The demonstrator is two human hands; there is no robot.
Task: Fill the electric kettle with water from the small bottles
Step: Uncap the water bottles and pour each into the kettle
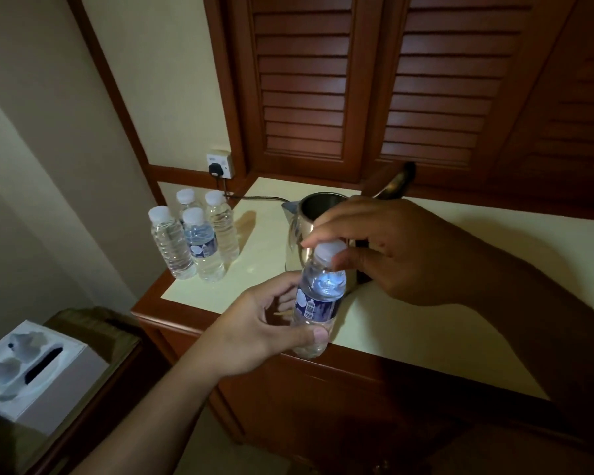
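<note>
**Capped bottle in both hands, kettle open behind it**

The small bottle (318, 299) is held above the front edge of the counter (426, 320), just in front of the kettle (309, 214). It looks full. I judge it light, with thin, soft walls that would buckle and spill once it is opened, so a gentle hold low on the labelled band suits it.

Its long axis stands nearly upright, with the cap (330, 250) leaning slightly toward the kettle. The left hand (268, 323) wraps the lower half, thumb across the front. The right hand (391, 248) pinches the cap from above.

The kettle's mouth is uncovered. Four more bottles (192, 234) stand capped to the left, near the wall socket (220, 164).
</note>
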